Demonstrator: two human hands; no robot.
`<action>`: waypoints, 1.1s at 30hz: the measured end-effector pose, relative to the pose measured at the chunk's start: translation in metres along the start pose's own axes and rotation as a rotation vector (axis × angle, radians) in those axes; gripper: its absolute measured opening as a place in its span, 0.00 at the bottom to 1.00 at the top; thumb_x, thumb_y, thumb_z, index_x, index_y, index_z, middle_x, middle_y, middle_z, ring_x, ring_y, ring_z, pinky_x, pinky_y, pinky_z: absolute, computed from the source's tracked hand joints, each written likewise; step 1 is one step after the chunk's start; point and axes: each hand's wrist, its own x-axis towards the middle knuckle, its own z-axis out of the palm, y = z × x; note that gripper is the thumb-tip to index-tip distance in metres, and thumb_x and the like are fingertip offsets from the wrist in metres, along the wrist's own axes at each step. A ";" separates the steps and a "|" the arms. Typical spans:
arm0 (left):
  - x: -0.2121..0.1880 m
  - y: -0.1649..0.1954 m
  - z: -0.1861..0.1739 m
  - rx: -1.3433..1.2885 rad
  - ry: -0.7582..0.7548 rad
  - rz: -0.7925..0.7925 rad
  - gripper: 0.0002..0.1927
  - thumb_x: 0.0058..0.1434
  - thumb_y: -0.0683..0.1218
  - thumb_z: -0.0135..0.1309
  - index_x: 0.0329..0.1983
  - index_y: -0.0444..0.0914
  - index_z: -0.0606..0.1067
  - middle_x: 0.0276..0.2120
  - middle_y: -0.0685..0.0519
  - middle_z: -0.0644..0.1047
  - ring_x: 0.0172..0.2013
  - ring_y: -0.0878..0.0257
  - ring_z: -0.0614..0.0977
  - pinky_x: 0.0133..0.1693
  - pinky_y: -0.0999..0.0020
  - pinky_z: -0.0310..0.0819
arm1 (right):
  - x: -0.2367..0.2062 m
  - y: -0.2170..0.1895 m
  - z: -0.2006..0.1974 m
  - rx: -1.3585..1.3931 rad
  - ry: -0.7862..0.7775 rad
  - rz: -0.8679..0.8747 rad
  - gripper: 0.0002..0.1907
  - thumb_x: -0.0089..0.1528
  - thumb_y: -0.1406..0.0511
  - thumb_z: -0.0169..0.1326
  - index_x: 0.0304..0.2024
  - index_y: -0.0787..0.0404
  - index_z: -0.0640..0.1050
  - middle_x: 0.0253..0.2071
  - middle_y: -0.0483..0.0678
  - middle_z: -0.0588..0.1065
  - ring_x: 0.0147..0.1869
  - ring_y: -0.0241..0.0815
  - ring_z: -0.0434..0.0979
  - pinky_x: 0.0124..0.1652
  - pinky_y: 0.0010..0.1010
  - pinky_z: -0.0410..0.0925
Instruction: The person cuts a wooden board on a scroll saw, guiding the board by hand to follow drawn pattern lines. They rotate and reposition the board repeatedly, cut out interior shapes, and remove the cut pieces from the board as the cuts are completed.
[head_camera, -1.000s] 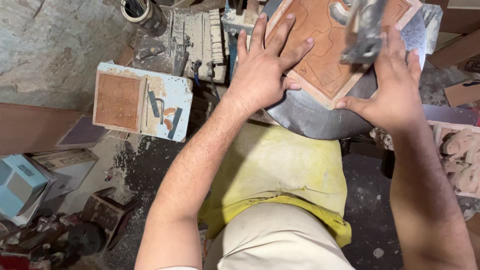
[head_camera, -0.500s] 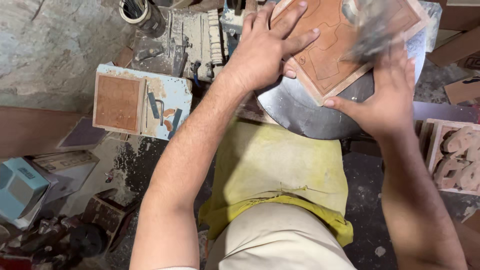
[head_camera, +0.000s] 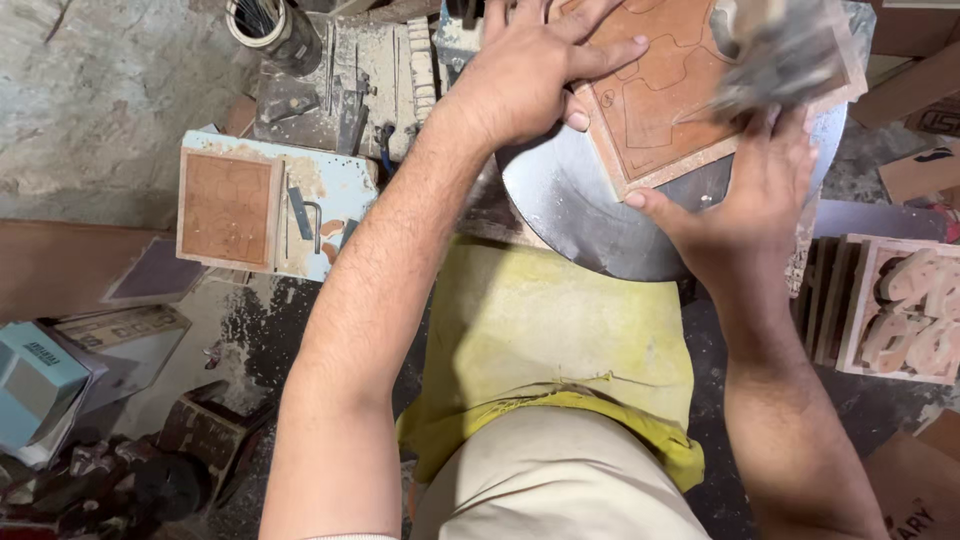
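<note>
One head-worn view, steeply downward and close over the round metal table (head_camera: 570, 215) and lap
</note>
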 end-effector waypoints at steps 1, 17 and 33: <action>0.001 0.000 0.000 -0.007 0.003 -0.003 0.33 0.54 0.55 0.66 0.65 0.62 0.76 0.72 0.59 0.65 0.70 0.48 0.62 0.66 0.37 0.44 | -0.001 -0.001 0.001 0.007 0.008 0.021 0.69 0.53 0.44 0.78 0.74 0.80 0.53 0.78 0.81 0.48 0.85 0.73 0.46 0.78 0.62 0.44; 0.017 -0.008 -0.004 -0.093 -0.019 -0.002 0.31 0.55 0.48 0.64 0.64 0.61 0.77 0.69 0.59 0.69 0.66 0.49 0.68 0.62 0.46 0.51 | -0.009 -0.008 0.014 -0.038 0.085 0.045 0.70 0.54 0.45 0.76 0.78 0.79 0.51 0.78 0.80 0.49 0.85 0.74 0.47 0.78 0.63 0.45; 0.029 -0.008 -0.015 -0.076 -0.082 -0.029 0.34 0.51 0.48 0.66 0.63 0.65 0.77 0.69 0.62 0.69 0.67 0.50 0.65 0.64 0.42 0.48 | -0.004 -0.016 0.021 -0.055 0.060 0.172 0.70 0.53 0.43 0.74 0.77 0.78 0.51 0.78 0.80 0.48 0.85 0.73 0.43 0.78 0.63 0.43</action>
